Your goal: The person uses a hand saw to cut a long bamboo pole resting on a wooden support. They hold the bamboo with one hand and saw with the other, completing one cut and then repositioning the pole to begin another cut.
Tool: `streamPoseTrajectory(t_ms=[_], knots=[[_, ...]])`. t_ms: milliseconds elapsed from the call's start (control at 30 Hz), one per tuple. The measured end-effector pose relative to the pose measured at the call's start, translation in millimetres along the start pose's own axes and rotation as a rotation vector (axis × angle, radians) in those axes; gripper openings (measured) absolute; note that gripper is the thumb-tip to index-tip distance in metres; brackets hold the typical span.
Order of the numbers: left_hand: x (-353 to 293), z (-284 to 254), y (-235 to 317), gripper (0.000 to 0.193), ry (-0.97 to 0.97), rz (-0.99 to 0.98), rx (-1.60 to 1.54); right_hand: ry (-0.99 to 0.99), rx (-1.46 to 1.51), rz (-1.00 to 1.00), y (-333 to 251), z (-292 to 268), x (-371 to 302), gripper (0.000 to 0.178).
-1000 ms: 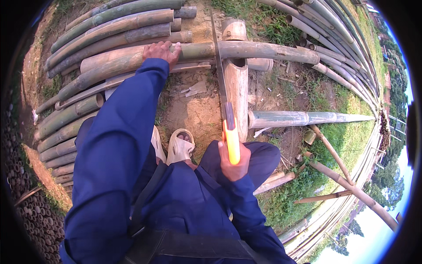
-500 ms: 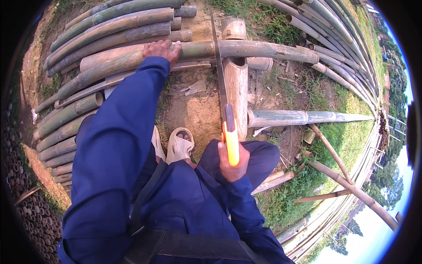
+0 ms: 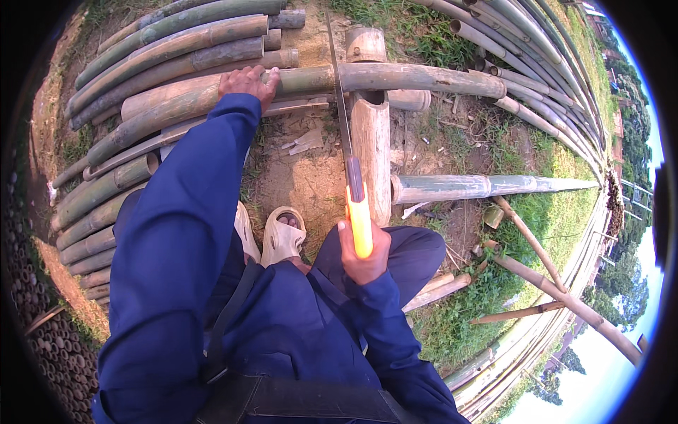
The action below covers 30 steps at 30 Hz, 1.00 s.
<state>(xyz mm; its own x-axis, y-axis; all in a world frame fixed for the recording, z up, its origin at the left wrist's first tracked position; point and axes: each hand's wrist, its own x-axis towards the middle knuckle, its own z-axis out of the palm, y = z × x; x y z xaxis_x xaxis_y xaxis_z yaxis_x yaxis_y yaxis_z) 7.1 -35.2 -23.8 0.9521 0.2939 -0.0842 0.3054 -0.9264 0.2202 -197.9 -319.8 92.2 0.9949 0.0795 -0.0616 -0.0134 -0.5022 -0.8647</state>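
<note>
A long bamboo pole (image 3: 424,78) runs left to right across an upright-cut bamboo support (image 3: 371,152). My left hand (image 3: 248,83) is wrapped over the pole, left of the cut line, with the fingers on its far side. In my right hand (image 3: 366,256) is a handsaw (image 3: 359,215) with a yellow and dark handle. Its long thin blade points away from me and crosses the pole just left of the support. Whether the blade has entered the bamboo, I cannot tell. Pale sawdust (image 3: 311,184) lies on the ground below.
Cut bamboo lengths (image 3: 205,35) are stacked on the left, with more poles (image 3: 522,42) at the far right. Another bamboo pole (image 3: 487,186) juts right from the support. My sandalled foot (image 3: 284,237) stands near the sawdust. Bamboo props (image 3: 565,304) slant over grass at right.
The saw and my right hand have shifted slightly away from me and leftward. My left hand keeps its place on the pole. The whole view has drifted a little.
</note>
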Motion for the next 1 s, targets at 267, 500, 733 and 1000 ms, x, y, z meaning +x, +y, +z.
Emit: streamPoseTrajectory(t_ms=[267,500,733,1000], knots=[[-8.6,14.0,-1.6,0.056,0.093,0.032,-0.02,-0.015,0.052,0.065,11.1,21.6,58.4,0.008],[4.5,24.8,-11.9,0.049,0.093,0.021,-0.069,0.081,0.022,-0.085,6.4,10.0,28.3,0.018],[1.9,27.3,-2.9,0.045,0.179,0.047,-0.082,0.015,0.002,0.024,10.3,-14.9,-9.2,0.021],[7.8,37.5,-13.7,0.047,0.108,0.023,0.014,-0.002,0.022,-0.033,17.2,24.0,46.0,0.018]])
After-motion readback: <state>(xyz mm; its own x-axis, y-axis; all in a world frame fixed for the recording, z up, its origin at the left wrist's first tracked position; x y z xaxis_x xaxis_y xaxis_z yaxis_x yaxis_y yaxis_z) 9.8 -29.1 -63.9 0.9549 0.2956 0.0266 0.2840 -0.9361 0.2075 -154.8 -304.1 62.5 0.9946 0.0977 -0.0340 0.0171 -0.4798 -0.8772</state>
